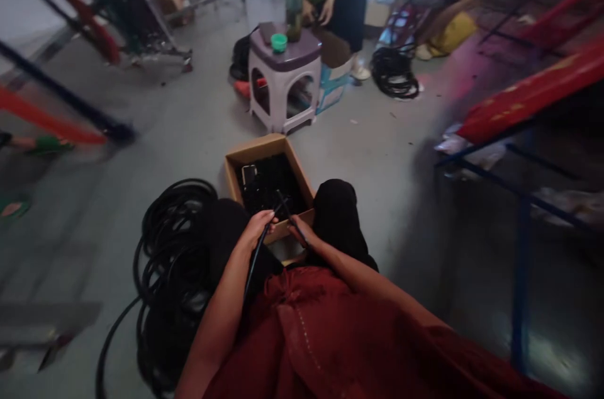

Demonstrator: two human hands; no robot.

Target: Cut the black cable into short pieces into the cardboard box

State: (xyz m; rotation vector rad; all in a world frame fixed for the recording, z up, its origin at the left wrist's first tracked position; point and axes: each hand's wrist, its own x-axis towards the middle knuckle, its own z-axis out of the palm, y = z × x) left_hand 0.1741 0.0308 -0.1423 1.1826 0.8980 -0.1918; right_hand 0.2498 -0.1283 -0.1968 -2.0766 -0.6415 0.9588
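Observation:
My left hand is closed around a thin black cable that runs down along my forearm. My right hand is closed on a short black piece next to it, at the near edge of a cardboard box. Both hands hover over that box, which holds dark parts. A large coil of black cable lies on the floor to my left, beside my knee.
A pale plastic stool with a green lid and a bottle stands ahead. Two seated people work beyond it, with another black cable coil on the floor. A blue metal frame with red boards stands at right. Racks stand at left.

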